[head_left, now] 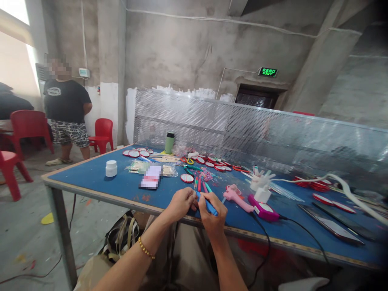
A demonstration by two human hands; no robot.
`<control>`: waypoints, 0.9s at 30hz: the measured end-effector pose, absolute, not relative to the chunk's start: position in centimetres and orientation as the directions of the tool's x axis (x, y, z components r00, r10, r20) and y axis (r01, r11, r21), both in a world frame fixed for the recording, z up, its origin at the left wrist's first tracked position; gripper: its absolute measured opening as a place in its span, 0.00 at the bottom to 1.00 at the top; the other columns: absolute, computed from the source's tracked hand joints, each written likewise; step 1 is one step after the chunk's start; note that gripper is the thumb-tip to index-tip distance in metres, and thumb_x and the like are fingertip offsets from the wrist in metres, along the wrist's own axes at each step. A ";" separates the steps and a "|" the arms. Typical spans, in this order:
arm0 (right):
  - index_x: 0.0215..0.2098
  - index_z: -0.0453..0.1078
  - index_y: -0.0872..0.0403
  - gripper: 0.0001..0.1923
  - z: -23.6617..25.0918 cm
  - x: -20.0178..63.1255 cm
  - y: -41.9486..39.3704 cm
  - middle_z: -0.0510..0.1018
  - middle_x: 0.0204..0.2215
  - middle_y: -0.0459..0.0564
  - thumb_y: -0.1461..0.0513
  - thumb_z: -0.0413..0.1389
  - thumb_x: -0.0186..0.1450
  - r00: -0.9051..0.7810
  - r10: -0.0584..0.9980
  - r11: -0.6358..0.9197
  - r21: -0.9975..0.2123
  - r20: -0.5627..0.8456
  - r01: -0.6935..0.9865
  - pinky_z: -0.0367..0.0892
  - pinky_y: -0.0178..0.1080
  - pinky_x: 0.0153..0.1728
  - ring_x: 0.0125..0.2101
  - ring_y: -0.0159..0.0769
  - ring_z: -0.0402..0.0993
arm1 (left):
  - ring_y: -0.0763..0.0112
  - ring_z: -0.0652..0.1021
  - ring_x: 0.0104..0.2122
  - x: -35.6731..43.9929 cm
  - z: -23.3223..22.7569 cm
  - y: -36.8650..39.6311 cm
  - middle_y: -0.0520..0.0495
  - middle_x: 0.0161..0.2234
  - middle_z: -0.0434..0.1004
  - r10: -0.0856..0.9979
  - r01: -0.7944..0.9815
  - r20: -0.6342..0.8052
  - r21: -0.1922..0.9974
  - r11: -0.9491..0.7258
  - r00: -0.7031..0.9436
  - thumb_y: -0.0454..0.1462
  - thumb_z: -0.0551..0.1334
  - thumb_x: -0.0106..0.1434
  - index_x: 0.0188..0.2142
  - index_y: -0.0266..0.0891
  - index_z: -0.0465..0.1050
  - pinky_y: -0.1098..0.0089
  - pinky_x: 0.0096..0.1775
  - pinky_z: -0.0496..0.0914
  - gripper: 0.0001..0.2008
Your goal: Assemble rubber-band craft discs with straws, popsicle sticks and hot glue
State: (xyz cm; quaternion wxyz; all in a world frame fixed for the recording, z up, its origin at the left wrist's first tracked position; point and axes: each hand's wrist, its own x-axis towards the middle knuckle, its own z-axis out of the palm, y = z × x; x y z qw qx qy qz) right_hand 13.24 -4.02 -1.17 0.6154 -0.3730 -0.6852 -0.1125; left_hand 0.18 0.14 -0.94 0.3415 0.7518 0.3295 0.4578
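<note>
Over the front edge of the table, my right hand (213, 212) is closed around a blue marker (211, 208) in a writing grip. Close beside it, my left hand (181, 203) pinches a thin pale stick (194, 186) that points up and away from me. The marker's tip and the lower end of the stick are hidden by my fingers. Just beyond both hands lie several coloured markers (199, 185). A round white disc with a red rim (187, 178) is behind them, near a tangle of coloured rubber bands (206, 174).
To the right lie a pink glue gun (237, 198), a purple corded device (263, 209) and a dark phone (330, 224). On the left stand a white jar (111, 168) and a phone (150, 177). A perforated metal screen (194, 117) backs the table. Another person (67, 101) stands at left.
</note>
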 end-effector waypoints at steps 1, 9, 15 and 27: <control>0.30 0.70 0.54 0.07 -1.2 13.2 -4.0 0.73 0.24 0.46 0.65 0.52 0.66 0.033 0.372 0.697 -0.303 0.928 0.650 0.65 0.36 0.31 0.26 0.32 0.69 | 0.72 0.74 0.24 0.2 -0.9 0.1 0.53 0.22 0.74 0.807 0.184 0.465 0.814 -0.551 0.363 0.36 0.52 0.62 0.25 0.40 0.62 0.73 0.29 0.63 0.09; 0.30 0.70 0.53 0.07 -1.3 13.2 -3.9 0.73 0.24 0.46 0.65 0.53 0.65 0.036 0.374 0.700 -0.308 0.927 0.644 0.66 0.36 0.31 0.26 0.32 0.69 | 0.73 0.73 0.23 0.2 -0.7 -0.1 0.54 0.21 0.72 0.815 0.179 0.453 0.824 -0.538 0.362 0.36 0.52 0.62 0.24 0.41 0.61 0.74 0.28 0.62 0.09; 0.31 0.70 0.53 0.07 -1.3 13.2 -3.9 0.73 0.24 0.46 0.65 0.52 0.65 0.031 0.365 0.695 -0.294 0.931 0.656 0.66 0.36 0.31 0.26 0.33 0.70 | 0.73 0.73 0.23 0.2 -0.7 -0.1 0.54 0.21 0.72 0.813 0.170 0.459 0.824 -0.540 0.357 0.36 0.52 0.62 0.24 0.41 0.60 0.74 0.28 0.62 0.10; 0.32 0.70 0.53 0.05 -1.3 13.2 -3.9 0.73 0.24 0.46 0.66 0.53 0.65 0.018 0.363 0.701 -0.285 0.932 0.654 0.66 0.36 0.32 0.26 0.33 0.71 | 0.72 0.73 0.23 0.1 -0.6 -0.1 0.53 0.20 0.72 0.806 0.198 0.473 0.805 -0.560 0.356 0.35 0.52 0.62 0.23 0.40 0.60 0.74 0.28 0.61 0.10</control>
